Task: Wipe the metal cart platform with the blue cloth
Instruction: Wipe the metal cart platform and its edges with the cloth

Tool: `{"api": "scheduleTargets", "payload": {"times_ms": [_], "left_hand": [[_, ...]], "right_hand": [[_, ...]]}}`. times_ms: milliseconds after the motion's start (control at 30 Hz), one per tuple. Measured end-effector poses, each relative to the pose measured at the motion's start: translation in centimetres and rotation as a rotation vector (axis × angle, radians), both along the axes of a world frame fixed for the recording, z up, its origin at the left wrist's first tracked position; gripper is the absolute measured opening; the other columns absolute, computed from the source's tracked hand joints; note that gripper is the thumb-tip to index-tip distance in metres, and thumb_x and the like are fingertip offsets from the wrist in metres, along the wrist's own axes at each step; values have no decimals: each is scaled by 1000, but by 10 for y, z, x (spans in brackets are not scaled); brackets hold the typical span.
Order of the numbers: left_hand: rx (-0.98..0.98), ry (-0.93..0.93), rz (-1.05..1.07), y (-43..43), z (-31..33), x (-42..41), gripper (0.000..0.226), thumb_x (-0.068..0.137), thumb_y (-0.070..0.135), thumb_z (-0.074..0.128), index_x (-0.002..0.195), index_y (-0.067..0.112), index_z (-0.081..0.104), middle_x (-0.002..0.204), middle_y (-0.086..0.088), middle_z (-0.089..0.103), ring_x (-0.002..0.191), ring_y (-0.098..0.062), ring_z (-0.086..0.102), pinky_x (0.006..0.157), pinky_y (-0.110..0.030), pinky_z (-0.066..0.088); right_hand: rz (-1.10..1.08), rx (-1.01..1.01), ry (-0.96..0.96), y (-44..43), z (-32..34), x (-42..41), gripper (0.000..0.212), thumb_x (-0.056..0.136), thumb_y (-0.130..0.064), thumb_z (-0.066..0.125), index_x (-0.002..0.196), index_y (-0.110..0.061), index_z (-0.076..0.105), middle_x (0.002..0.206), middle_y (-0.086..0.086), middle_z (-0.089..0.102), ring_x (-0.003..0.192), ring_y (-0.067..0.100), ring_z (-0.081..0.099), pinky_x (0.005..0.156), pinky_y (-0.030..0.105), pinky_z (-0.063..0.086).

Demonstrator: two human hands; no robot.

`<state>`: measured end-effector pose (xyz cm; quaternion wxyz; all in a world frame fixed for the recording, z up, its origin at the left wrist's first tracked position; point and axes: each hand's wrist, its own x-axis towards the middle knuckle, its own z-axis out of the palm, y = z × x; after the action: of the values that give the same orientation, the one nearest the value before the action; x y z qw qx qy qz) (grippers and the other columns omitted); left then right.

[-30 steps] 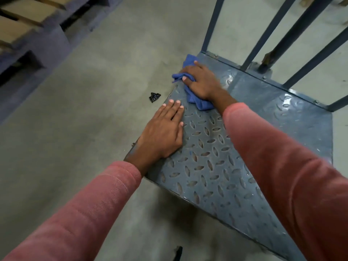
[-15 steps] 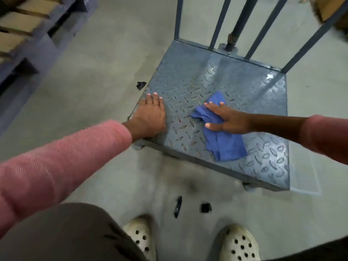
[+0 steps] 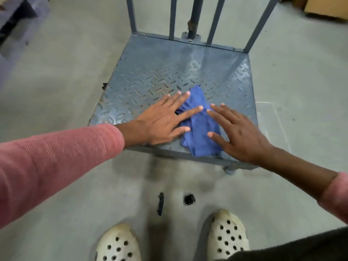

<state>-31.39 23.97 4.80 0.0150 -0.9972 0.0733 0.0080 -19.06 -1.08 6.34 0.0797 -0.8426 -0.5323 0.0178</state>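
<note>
Steel tread-plate platform [image 3: 160,76] on grey concrete floor [image 3: 56,81], upright bars [image 3: 172,17] behind.

Pink knit sleeves [image 3: 56,159], white perforated clogs [image 3: 227,235], dark trousers [image 3: 293,247]

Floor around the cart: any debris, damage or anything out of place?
Yes. Two black fragments lie on the concrete in front of the platform, and a third sits by its left edge. They look like broken bits.

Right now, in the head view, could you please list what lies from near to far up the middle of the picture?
White clogs → black debris pieces → blue cloth on the cart platform → upright cart bars.
</note>
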Motion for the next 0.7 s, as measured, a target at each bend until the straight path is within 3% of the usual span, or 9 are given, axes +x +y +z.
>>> {"api": "scheduleTargets", "payload": {"times_ms": [100, 233, 300, 433, 533, 700], "left_hand": [[31, 134, -30, -12, -10, 3, 75, 96, 69, -2, 165, 38, -5, 174, -11, -8, 161, -34, 0, 129, -51, 8], [-6, 331, 50, -23, -2, 17, 87, 83, 84, -14, 160, 43, -20, 170, 2, -27, 159, -26, -19, 129, -54, -2], [-56, 291, 88, -23, 6, 25, 80, 93, 76, -2, 163, 39, -10, 173, -2, -16, 161, -26, -9, 129, -53, 1], [-183, -59, 314, -26, 11, 34, 63, 107, 53, 37, 162, 23, 31, 161, -20, 35, 146, -38, 33, 118, -49, 28], [-120, -33, 346, -37, 12, 34, 67, 106, 54, 40, 162, 18, 30, 159, -22, 34, 143, -39, 34, 116, -51, 31], [-97, 79, 230, -40, -1, 30, 65, 108, 52, 34, 165, 22, 24, 167, -18, 26, 143, -38, 34, 120, -45, 29]], "right_hand": [[-59, 54, 11, -15, -18, -30, 56, 100, -55, 39, 149, -29, 46, 160, -2, 36, 146, 25, 36, 107, 45, 43], [-125, 2, 4, -24, -39, -49, 55, 100, -64, 30, 151, -44, 38, 163, -11, 29, 145, 20, 37, 105, 40, 38], [-203, 96, 69, -21, -36, -50, 50, 101, -60, 35, 144, -40, 49, 157, -7, 39, 134, 21, 44, 104, 39, 40], [-278, 359, 67, -13, -29, -47, 37, 99, -39, 58, 131, -21, 65, 136, 3, 56, 112, 26, 52, 103, 41, 44], [-235, 363, 10, -8, -28, -47, 40, 98, -32, 62, 134, -14, 62, 143, 8, 53, 119, 27, 49, 109, 36, 39], [-246, 321, 79, -2, -31, -53, 50, 97, -38, 63, 138, -9, 58, 142, 11, 54, 121, 31, 51, 109, 37, 40]]}}
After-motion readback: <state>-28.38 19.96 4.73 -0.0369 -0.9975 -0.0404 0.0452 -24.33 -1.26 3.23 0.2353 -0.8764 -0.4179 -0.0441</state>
